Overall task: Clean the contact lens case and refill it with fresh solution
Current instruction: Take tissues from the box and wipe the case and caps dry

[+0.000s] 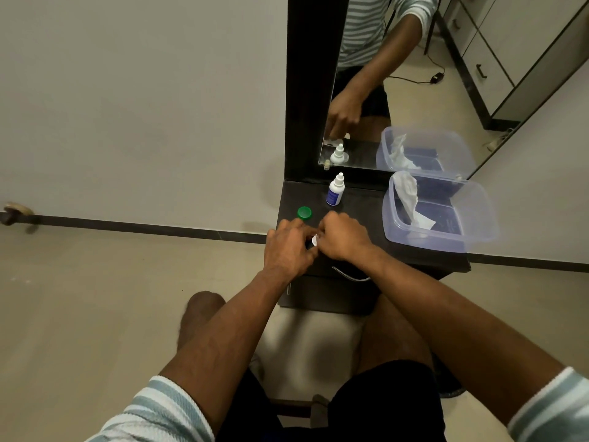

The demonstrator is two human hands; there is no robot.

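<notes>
Both hands, left (288,247) and right (342,239), curl together, pinching a small white piece (315,241).

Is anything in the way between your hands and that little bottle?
Nothing visible. The bottle stands alone on the dark table, just beyond the right hand and left hand. The green cap sits off to its left, not in the path.

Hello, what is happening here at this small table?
A person sits at a small dark table before a mirror. Both hands, the left hand and the right hand, meet over a small white piece, mostly hidden by the fingers. A round green cap lies loose beside them. A small white dropper bottle stands behind, still capped. A clear plastic tub holds crumpled white tissue.
</notes>
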